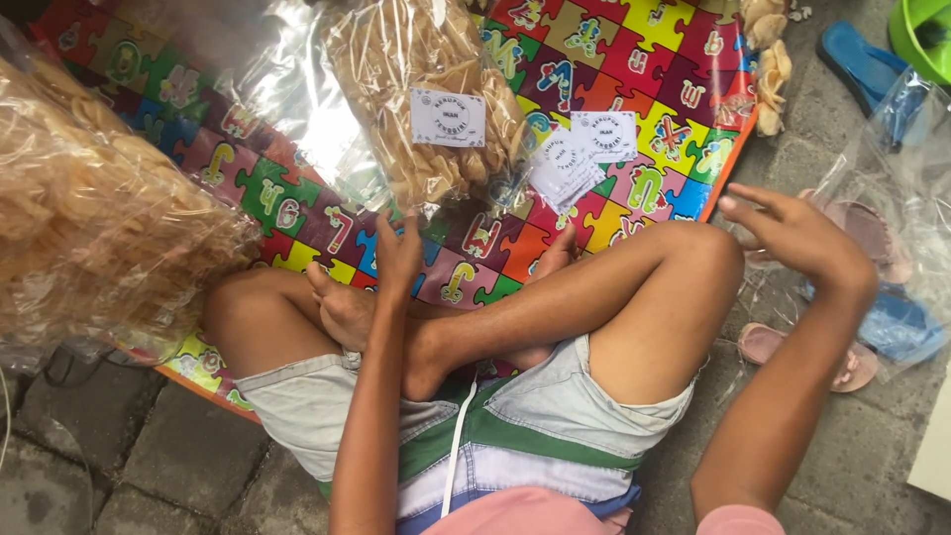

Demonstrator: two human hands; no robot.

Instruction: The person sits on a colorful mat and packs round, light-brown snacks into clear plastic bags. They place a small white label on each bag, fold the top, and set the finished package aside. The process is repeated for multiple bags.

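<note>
This looks like a small home packing spot set up outdoors, on the ground rather than in a shop. A colourful foam puzzle mat (634, 69) lies on grey paving stones (129, 466), clear plastic bags of crackers (426, 99) and loose paper labels (584, 149) rest on it, and sandals (862, 59) lie about; what lies beyond is probably a yard.

- Cracker bag (426, 109): clear glossy plastic, crinkled, with a matt paper label (448, 117).
- Mat (634, 99): smooth foam.
- Floor (119, 456): rough paving stone.
- Shorts (535, 416): matt denim cloth.
</note>
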